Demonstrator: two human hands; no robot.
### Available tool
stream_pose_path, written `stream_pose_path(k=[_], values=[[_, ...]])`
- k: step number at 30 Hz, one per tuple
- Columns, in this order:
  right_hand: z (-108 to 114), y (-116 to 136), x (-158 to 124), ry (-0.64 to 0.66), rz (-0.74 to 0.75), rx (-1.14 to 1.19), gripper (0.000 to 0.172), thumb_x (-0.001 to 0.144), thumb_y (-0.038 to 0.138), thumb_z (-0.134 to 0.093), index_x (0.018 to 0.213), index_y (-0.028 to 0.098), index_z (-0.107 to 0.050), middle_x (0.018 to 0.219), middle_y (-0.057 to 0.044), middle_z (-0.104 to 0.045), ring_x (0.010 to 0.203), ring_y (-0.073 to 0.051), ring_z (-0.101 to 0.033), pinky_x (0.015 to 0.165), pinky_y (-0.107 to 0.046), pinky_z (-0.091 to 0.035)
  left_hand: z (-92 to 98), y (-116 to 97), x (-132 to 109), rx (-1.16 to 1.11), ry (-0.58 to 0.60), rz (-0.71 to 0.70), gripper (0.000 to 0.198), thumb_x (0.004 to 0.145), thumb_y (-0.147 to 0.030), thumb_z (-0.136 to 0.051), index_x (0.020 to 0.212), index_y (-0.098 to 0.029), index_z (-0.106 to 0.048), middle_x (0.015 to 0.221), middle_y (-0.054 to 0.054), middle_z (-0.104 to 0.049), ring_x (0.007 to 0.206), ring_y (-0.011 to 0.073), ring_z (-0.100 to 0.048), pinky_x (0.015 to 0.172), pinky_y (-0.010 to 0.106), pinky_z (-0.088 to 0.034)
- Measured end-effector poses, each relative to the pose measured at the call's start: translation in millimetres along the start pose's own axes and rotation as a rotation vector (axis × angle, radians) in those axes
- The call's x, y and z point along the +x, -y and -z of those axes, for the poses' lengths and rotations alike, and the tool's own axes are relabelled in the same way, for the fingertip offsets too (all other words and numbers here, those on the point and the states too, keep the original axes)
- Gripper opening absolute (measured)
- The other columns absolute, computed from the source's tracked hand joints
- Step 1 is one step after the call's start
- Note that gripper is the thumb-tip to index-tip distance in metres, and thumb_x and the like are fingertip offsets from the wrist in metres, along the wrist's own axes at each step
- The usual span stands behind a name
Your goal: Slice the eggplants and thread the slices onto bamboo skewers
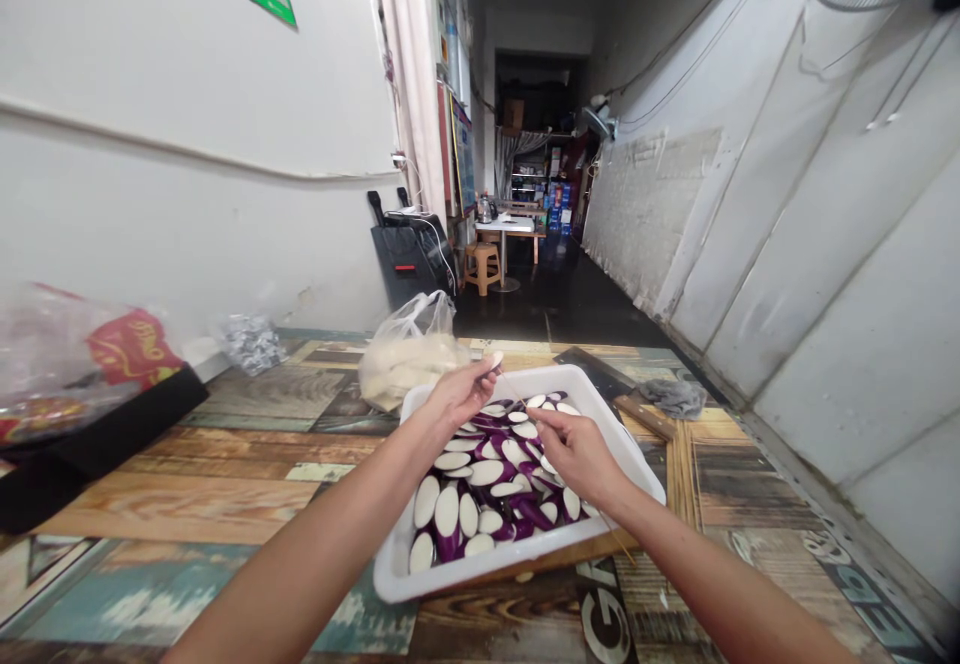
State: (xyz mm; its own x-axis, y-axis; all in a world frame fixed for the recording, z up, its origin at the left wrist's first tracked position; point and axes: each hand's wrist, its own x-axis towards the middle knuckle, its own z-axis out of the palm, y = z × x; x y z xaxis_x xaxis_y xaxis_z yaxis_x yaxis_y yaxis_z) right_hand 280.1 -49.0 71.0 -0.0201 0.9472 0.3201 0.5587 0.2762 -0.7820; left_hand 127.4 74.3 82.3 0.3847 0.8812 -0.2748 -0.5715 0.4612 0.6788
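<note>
Facing each other over the far part of a white rectangular plastic tray [628, 459], the two hands meet near the middle of the frame. From where I stand, everything seems to hang on the slant between them. The left hand [457, 391] is the higher one, thumb and fingertips closed on a small white oval slice [493, 361], which shows just above the line of the tray's far rim. Lower and to the right, the right hand [576, 444] pinches a thin light-brown skewer [514, 388]. The long axis of that skewer runs from the upper left, by the left fingertips, down under the right palm, and its other end comes out below the right wrist at the lower right. So the slice lies up and to the left of the right hand, nearly along the skewer's own line; whether the tip touches it I cannot tell.

Below both hands, the tray is heaped with purple-skinned, white-faced oval pieces [447, 512], their long axes pointing every way. The tray stands on a patchwork wood-patterned bench [180, 494], with a knotted clear plastic bag [409, 354] just beside its upper left corner and a brown wooden handle [645, 418] near its right side.
</note>
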Motion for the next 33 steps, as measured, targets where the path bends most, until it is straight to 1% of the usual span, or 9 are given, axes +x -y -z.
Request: stream_pose_path(k=[5, 9, 14, 18, 24, 30, 33], values=[[-1, -2, 0, 0.001, -0.003, -0.011, 0.038, 0.083, 0.023, -0.042, 0.111, 0.011, -0.064, 0.086, -0.008, -0.070, 0.071, -0.018, -0.062, 0.064, -0.025, -0.046, -1.2, 2, 0, 0.067, -0.003, -0.056, 0.007, 0.077, -0.004, -0.056, 0.072, -0.003, -0.060, 0.069, 0.008, -0.057, 0.049, 0.0030, -0.049, 0.036, 0.008, -0.039], [-1, -3, 0, 0.001, -0.005, -0.022, 0.037, 0.083, 0.023, -0.041, 0.111, 0.014, -0.064, 0.084, -0.006, -0.070, 0.073, -0.018, -0.062, 0.062, -0.025, -0.046, -3.2, 3, -3, 0.100, -0.005, -0.083, 0.005, 0.075, -0.004, -0.058, 0.071, -0.002, -0.061, 0.070, 0.010, -0.058, 0.049, 0.0027, -0.049, 0.037, 0.008, -0.038], [0, -3, 0, 0.002, -0.021, -0.029, 0.039, 0.082, 0.021, -0.040, 0.111, 0.012, -0.064, 0.082, -0.008, -0.069, 0.071, -0.019, -0.061, 0.059, -0.026, -0.045, -4.3, 4, -5, 0.111, 0.054, -0.046, 0.006, 0.076, -0.005, -0.058, 0.071, -0.002, -0.062, 0.069, 0.009, -0.058, 0.046, 0.0013, -0.046, 0.037, 0.008, -0.037], [0, -2, 0, 0.010, -0.032, -0.021, 0.039, 0.081, 0.020, -0.039, 0.110, 0.012, -0.065, 0.079, -0.007, -0.069, 0.068, -0.018, -0.060, 0.058, -0.025, -0.044, -3.3, 5, -4, 0.124, 0.085, -0.044, 0.005, 0.074, -0.005, -0.059, 0.072, -0.003, -0.063, 0.070, 0.009, -0.059, 0.047, 0.0012, -0.046, 0.037, 0.008, -0.036], [-1, -5, 1, -0.002, -0.053, 0.004, 0.038, 0.079, 0.019, -0.040, 0.105, 0.013, -0.066, 0.069, -0.005, -0.067, 0.062, -0.017, -0.059, 0.055, -0.025, -0.043, -3.7, 9, -4, 0.156, 0.113, -0.032, 0.005, 0.073, -0.004, -0.061, 0.076, -0.003, -0.064, 0.072, 0.010, -0.061, 0.049, 0.0022, -0.048, 0.039, 0.009, -0.038], [-3, -6, 4, -0.022, -0.080, 0.043, 0.033, 0.077, 0.021, -0.043, 0.097, 0.013, -0.068, 0.057, -0.002, -0.062, 0.052, -0.015, -0.055, 0.051, -0.024, -0.041, -7.9, 9, -9, 0.155, 0.108, 0.026, 0.005, 0.075, -0.004, -0.058, 0.076, -0.005, -0.063, 0.071, 0.010, -0.061, 0.047, 0.0014, -0.046, 0.038, 0.008, -0.036], [-3, -5, 7, -0.026, -0.098, 0.071, 0.030, 0.078, 0.023, -0.043, 0.091, 0.014, -0.068, 0.050, 0.000, -0.057, 0.045, -0.013, -0.049, 0.046, -0.022, -0.037, -12.6, 17, -15, 0.220, 0.159, 0.093, 0.004, 0.073, -0.003, -0.059, 0.072, -0.005, -0.062, 0.069, 0.010, -0.061, 0.048, 0.0026, -0.048, 0.039, 0.009, -0.037]])
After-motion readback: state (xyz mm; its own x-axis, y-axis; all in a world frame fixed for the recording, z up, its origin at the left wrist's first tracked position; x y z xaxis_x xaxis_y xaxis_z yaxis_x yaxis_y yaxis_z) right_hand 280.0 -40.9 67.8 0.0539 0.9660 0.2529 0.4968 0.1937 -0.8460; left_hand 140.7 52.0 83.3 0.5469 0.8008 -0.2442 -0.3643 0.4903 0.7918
